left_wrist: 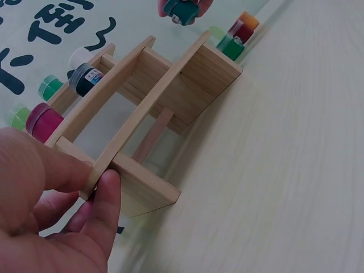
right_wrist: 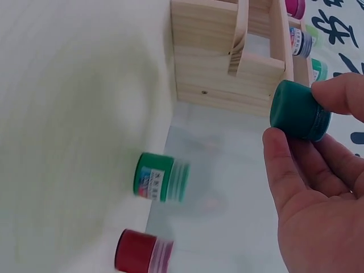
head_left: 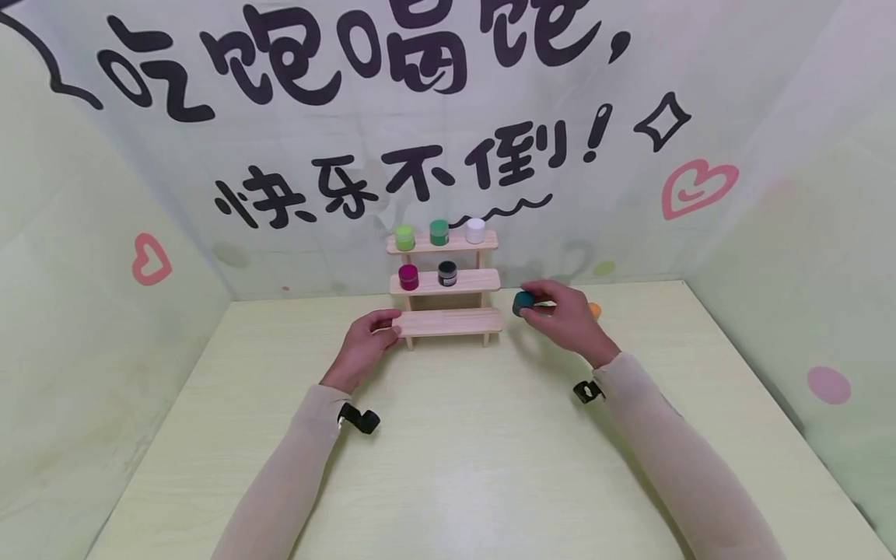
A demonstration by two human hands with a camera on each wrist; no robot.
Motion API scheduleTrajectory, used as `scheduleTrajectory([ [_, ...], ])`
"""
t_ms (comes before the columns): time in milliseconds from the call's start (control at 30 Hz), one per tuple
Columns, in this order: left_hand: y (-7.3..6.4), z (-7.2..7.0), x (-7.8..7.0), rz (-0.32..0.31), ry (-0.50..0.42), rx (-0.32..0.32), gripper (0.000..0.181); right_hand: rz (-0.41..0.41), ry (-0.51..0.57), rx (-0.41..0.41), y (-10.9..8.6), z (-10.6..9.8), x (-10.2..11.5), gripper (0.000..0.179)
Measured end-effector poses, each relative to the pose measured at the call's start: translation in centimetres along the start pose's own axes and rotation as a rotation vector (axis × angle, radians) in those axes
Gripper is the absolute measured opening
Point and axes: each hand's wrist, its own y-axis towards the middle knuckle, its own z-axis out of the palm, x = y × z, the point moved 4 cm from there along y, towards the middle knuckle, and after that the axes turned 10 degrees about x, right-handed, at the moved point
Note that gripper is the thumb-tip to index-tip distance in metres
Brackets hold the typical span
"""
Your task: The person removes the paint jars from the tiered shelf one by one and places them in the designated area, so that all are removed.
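Note:
A three-tier wooden shelf point(head_left: 455, 322) stands at the back of the table. My left hand point(head_left: 360, 348) pinches the left end of its lowest board between thumb and fingers. To the right of the shelf, my right hand point(head_left: 570, 317) holds a dark teal paint jar point(right_wrist: 297, 111) by its sides, raised near the middle board. The top board bears light green point(head_left: 404, 238), green point(head_left: 439, 232) and white point(head_left: 475, 231) jars. On the middle board are a magenta jar point(head_left: 408, 278) and a black-lidded jar point(head_left: 447, 273); the lowest board is bare.
Right of the shelf, a green jar point(right_wrist: 152, 177), a dark red jar point(right_wrist: 136, 251) and an orange jar point(left_wrist: 248, 21) stand on the table point(head_left: 448, 467). The right hand hides most of them in the head view. A printed cloth backdrop point(head_left: 294, 148) rises behind the shelf.

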Motion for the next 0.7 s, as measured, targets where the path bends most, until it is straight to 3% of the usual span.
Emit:
scheduleTrajectory([
  [433, 0.1, 0.0, 0.2, -0.021, 0.010, -0.004, 0.041, 0.049, -0.099, 0.033, -2.0, -0.9, -2.5, 0.043],
  [700, 0.1, 0.0, 0.1, -0.023, 0.017, -0.006, 0.040, 0.079, -0.178, 0.099, -2.7, -1.5, -3.9, 0.042],
])
